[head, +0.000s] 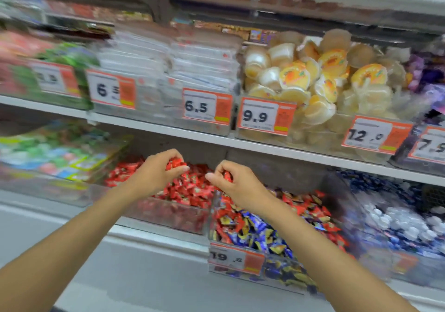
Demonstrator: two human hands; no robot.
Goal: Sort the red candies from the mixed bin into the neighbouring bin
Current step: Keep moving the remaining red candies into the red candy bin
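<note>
Left hand (159, 172) clutches a fistful of red candies (175, 162) over the red bin (168, 213), toward its back, below the upper shelf (265, 146) front edge. Right hand (237, 183) pinches 1 red candy (227, 176) above the wall shared with the mixed bin (213, 211). A narrow gap separates the 2 hands.

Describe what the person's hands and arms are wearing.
Nothing shows: the left hand and right hand are bare, with no gloves, rings, watch or bracelet visible. The left forearm and right forearm are uncovered to the picture's lower edge, with no sleeve in view.
</note>
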